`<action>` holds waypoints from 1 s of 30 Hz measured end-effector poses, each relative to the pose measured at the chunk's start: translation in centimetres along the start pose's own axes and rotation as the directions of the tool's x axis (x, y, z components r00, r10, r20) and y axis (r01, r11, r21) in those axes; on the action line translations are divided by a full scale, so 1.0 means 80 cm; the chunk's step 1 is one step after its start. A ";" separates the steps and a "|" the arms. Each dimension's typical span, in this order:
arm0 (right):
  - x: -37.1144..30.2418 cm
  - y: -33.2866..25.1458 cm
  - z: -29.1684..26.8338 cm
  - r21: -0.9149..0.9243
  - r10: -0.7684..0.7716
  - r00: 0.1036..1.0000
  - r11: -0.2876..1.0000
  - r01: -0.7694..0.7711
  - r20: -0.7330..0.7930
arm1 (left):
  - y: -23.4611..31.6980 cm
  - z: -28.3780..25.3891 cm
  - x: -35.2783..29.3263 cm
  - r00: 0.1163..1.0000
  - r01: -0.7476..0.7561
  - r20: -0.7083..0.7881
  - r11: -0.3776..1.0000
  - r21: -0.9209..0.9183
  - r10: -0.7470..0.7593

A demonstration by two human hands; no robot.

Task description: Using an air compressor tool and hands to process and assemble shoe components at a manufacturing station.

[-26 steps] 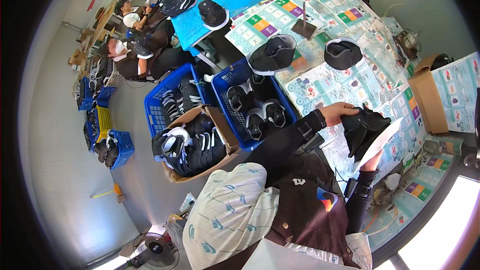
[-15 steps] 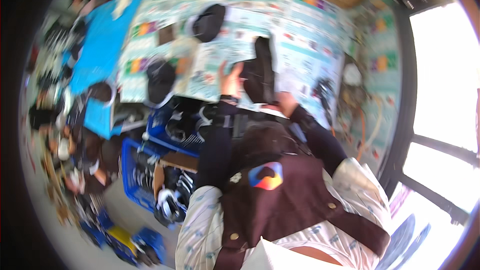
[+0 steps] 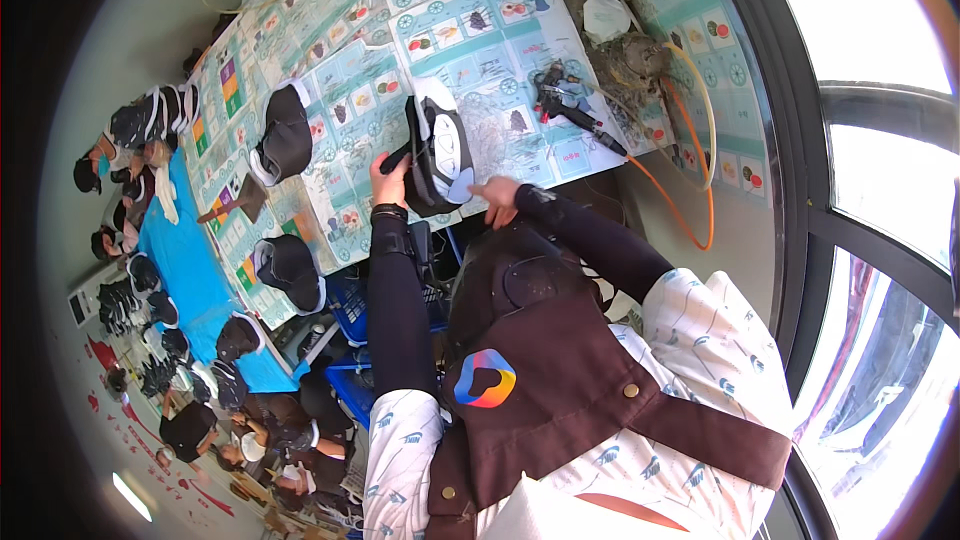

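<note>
A black shoe (image 3: 424, 162) lies tilted on its side at the front of the table, its white sole (image 3: 449, 148) with a pale blue end turned up and to the right. My left hand (image 3: 390, 181) is closed on the shoe's black upper from the left. My right hand (image 3: 497, 200) is at the sole's pale blue end, index finger reaching to it and the other fingers loosely bent; I see nothing held in it. To the left are a black shoe with a white sole (image 3: 283, 136), another such shoe (image 3: 289, 272) and a brush (image 3: 240, 201) with a brown handle.
Printed sheets (image 3: 480, 45) cover the table. A black tool (image 3: 570, 100) with an orange hose (image 3: 690, 202) is at the right, near a window frame (image 3: 800, 210). Blue baskets (image 3: 352, 380) stand below the table. A blue surface (image 3: 185, 260) and people (image 3: 250, 437) are at the left.
The shoe has turned from showing its dark upper to showing its white and pale blue sole. The view has swung, and the blur is gone. Both hands stay at the shoe.
</note>
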State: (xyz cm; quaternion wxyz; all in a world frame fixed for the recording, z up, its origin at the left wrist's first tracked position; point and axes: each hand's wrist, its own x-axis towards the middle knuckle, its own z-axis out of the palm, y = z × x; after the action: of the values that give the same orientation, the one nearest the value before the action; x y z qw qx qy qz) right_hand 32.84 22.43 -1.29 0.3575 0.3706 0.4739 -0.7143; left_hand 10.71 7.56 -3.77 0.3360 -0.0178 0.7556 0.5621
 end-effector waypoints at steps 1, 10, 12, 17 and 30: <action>-0.008 0.013 -0.022 -0.395 -0.290 0.891 0.908 0.140 -0.350 | 0.002 -0.007 0.011 0.999 0.020 0.032 0.999 0.027 -0.021; 0.019 0.073 -0.261 -0.891 -0.868 0.346 0.426 0.157 -0.355 | -0.024 0.008 0.035 0.961 -0.248 0.027 0.816 0.522 0.274; 0.016 0.062 -0.271 -0.837 -0.827 0.478 0.465 0.288 -0.295 | -0.017 0.011 0.025 0.955 -0.195 -0.106 0.858 0.474 0.276; -0.005 0.044 -0.235 -0.914 -0.897 0.194 0.406 0.002 -0.398 | 0.002 0.004 0.009 0.985 -0.004 -0.157 0.927 0.376 0.068; -0.081 0.001 -0.111 -0.676 -0.867 0.405 0.486 0.554 -0.291 | -0.041 -0.028 0.060 0.993 -0.054 0.115 0.982 0.179 0.034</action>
State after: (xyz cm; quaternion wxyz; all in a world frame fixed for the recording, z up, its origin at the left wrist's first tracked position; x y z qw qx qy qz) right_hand 37.65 31.86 1.89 -0.0899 0.2259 0.8334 -0.4963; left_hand 7.23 6.13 -8.76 0.3650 0.0611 0.7841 0.4981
